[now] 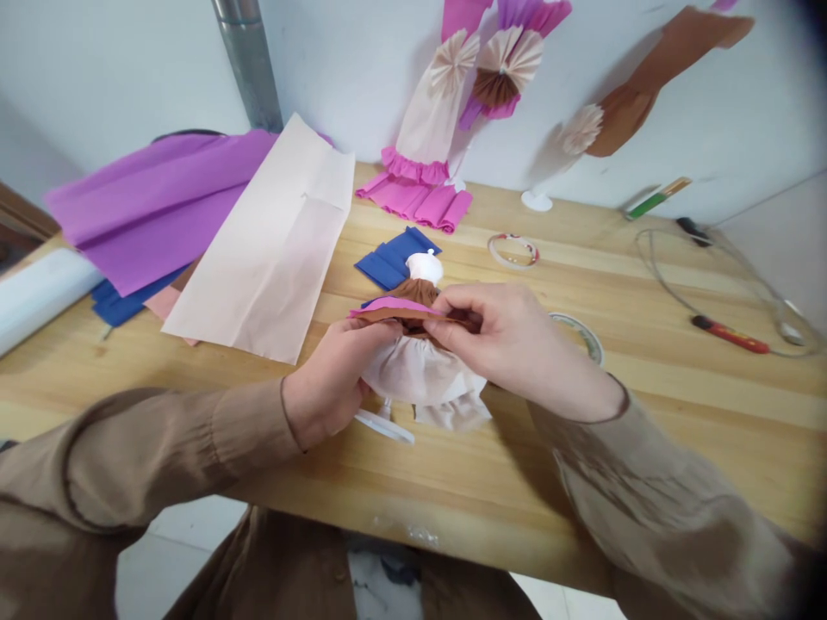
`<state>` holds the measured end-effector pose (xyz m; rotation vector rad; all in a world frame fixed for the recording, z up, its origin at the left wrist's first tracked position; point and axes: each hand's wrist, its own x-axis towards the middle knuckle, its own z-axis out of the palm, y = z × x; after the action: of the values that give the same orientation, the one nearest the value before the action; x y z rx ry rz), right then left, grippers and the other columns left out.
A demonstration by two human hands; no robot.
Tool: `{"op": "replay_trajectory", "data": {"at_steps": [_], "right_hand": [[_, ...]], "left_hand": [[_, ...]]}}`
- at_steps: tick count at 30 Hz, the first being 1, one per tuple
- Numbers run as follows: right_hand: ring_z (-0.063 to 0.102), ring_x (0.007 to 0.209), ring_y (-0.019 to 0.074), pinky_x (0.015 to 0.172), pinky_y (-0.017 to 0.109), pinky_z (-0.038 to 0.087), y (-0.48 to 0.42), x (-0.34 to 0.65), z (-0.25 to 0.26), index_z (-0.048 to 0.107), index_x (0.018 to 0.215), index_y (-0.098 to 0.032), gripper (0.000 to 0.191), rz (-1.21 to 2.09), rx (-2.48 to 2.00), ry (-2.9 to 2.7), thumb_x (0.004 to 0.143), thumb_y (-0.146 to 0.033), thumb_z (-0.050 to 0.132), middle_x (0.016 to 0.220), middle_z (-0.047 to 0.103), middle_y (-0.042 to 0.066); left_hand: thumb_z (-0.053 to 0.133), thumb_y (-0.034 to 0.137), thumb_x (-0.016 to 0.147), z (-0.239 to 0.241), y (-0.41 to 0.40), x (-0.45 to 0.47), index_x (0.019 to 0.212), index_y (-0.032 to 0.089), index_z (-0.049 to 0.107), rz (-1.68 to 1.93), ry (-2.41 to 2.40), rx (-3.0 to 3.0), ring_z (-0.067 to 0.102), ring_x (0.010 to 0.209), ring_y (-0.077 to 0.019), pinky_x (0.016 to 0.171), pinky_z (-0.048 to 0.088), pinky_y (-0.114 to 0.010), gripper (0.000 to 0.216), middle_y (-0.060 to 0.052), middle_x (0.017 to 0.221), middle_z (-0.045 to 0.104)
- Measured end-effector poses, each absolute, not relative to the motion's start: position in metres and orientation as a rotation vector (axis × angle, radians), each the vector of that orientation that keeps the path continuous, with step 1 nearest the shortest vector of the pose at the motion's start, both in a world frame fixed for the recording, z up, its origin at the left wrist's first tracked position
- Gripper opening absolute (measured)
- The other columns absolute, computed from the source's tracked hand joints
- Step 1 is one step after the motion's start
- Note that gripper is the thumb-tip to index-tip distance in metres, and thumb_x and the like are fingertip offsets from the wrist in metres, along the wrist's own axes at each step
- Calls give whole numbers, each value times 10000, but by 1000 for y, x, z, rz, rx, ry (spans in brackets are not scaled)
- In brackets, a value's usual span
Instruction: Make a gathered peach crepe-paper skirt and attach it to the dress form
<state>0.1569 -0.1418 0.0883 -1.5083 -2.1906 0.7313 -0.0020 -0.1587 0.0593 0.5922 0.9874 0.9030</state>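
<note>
Both hands hold a small doll-sized dress form (425, 269) dressed in crepe paper. Its white top points away from me, and a gathered white skirt (423, 370) hangs toward me. My left hand (339, 375) grips the left side, thumb on a layered brown and pink paper strip (394, 312) at the waist. The fingers of my right hand (504, 331) pinch the right end of that strip. My left fingers are partly hidden beneath the dress. A thin white strip (386, 426) lies on the table just below the left hand.
Cream paper (264, 250) and purple paper (168, 198) lie at the left. Folded blue paper (388, 263) sits behind the form. Dressed paper figures (423, 120) stand by the wall. Tape rolls (513, 250), a red-handled tool with a cable (730, 334) and a green cutter-like stick (657, 200) are at right.
</note>
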Motion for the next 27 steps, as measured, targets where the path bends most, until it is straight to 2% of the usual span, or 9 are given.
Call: {"op": "replay_trajectory", "data": {"at_steps": [5, 8, 10, 12, 17, 19, 23, 27], "right_hand": [[408, 506, 99, 519, 263, 296, -144, 154, 91, 574, 625, -182, 227, 723, -1506, -2258, 820, -295, 551, 554, 488, -23], [466, 556, 115, 532, 259, 309, -147, 157, 95, 629, 776, -193, 127, 681, -1534, -2349, 787, -315, 596, 626, 559, -14], [498, 594, 128, 536, 256, 313, -148, 162, 96, 641, 917, -213, 189, 630, -1552, -2425, 755, -308, 630, 683, 599, -11], [506, 602, 130, 536, 254, 316, -148, 166, 96, 630, 966, -224, 224, 600, -1556, -2470, 753, -295, 629, 705, 611, -11], [491, 550, 110, 517, 246, 317, -147, 170, 94, 611, 819, -206, 63, 648, -1531, -2435, 784, -243, 573, 641, 585, -24], [477, 530, 102, 514, 245, 317, -147, 170, 95, 610, 770, -194, 55, 671, -1506, -2411, 781, -222, 563, 616, 573, -26], [434, 495, 100, 503, 253, 307, -145, 169, 98, 583, 667, -179, 150, 749, -1487, -2339, 796, -241, 537, 535, 503, -30], [398, 496, 108, 494, 265, 285, -142, 170, 98, 524, 598, -184, 254, 761, -1510, -2286, 833, -271, 480, 524, 456, -21]], "left_hand": [[572, 89, 729, 56, -156, -1, 784, 136, 665, 914, 992, 616, 575, 656, -119, 650, 481, -227, 118, -8, 672, 602], [587, 100, 730, 55, -155, -1, 807, 135, 666, 882, 973, 611, 602, 688, -140, 656, 494, -245, 115, -28, 712, 632], [592, 100, 724, 56, -155, -2, 835, 132, 660, 853, 955, 596, 625, 730, -159, 679, 503, -265, 134, -49, 779, 660], [588, 98, 716, 56, -154, -2, 857, 128, 655, 845, 933, 593, 634, 757, -167, 687, 502, -269, 158, -65, 844, 676], [620, 161, 712, 52, -153, -3, 849, 135, 656, 842, 901, 583, 598, 671, -146, 613, 480, -252, 144, -46, 785, 657], [622, 188, 728, 50, -153, -4, 868, 136, 661, 837, 865, 565, 604, 705, -157, 634, 490, -257, 155, -51, 797, 657], [608, 164, 762, 49, -154, -5, 927, 125, 668, 856, 838, 596, 619, 796, -170, 723, 504, -265, 180, -64, 850, 664], [588, 212, 806, 50, -155, -8, 993, 155, 657, 769, 871, 623, 589, 665, -155, 604, 494, -272, 207, -42, 760, 635]]}}
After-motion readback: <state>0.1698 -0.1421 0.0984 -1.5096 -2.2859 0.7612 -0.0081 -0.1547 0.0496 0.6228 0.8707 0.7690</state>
